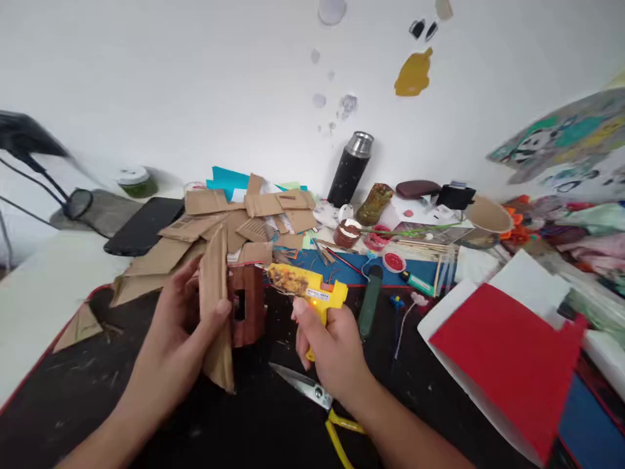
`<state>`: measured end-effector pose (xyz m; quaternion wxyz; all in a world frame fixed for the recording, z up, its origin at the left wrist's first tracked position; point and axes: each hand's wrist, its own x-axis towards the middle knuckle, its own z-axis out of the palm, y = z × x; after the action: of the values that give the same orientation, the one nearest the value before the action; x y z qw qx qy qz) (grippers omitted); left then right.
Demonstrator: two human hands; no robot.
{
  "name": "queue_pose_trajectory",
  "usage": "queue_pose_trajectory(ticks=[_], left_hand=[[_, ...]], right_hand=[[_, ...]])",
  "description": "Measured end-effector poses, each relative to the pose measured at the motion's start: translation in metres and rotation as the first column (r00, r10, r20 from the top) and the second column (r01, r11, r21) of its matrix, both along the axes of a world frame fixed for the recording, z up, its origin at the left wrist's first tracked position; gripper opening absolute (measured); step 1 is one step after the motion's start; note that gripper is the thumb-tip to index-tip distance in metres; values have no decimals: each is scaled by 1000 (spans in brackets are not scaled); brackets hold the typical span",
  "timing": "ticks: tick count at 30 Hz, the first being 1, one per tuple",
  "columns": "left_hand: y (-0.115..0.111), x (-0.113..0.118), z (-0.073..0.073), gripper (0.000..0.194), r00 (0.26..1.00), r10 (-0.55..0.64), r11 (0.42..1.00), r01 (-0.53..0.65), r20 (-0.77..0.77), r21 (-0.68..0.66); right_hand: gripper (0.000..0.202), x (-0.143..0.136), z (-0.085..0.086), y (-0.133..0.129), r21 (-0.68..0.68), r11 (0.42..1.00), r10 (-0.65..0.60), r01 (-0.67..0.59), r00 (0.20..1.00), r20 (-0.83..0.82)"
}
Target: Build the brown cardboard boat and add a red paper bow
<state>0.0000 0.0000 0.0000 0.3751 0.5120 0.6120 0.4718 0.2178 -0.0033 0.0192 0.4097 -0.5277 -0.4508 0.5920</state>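
1. Gluing seems the step in hand: the left hand (176, 339) grips a cardboard strip (215, 293) beside a reddish-brown cardboard piece (252, 306); the right hand (334, 345) holds a yellow glue gun (332, 294), nozzle near that piece.
2. The next move likely calls for steady cardboard and careful aim.
3. Scissors (318, 395) lie on the dark surface (219, 433); cardboard scraps (159, 256) and a flask (348, 170) stand before the white wall (195, 85).

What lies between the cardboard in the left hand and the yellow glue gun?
The head view shows a reddish-brown piece between the held cardboard and the glue gun.
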Motion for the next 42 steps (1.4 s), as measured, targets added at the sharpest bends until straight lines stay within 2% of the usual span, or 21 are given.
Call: queue_pose_trajectory(ticks=[19, 26, 31, 42], left_hand=[[3, 6, 5, 84, 995, 48, 999, -47, 84, -9], [4, 8, 11, 86, 995, 55, 998, -57, 78, 31], [4, 7, 7, 92, 996, 61, 998, -61, 69, -10], [4, 5, 4, 85, 993, 42, 999, -40, 106, -20]], right_hand=[[80, 2, -5, 1, -6, 1000, -16, 16, 1000, -24], [80, 2, -5, 1, -11, 1000, -11, 11, 1000, -23], [78, 2, -7, 1, -1, 1000, -12, 12, 999, -38], [75, 2, -7, 2, -15, 1000, -22, 21, 998, -57]])
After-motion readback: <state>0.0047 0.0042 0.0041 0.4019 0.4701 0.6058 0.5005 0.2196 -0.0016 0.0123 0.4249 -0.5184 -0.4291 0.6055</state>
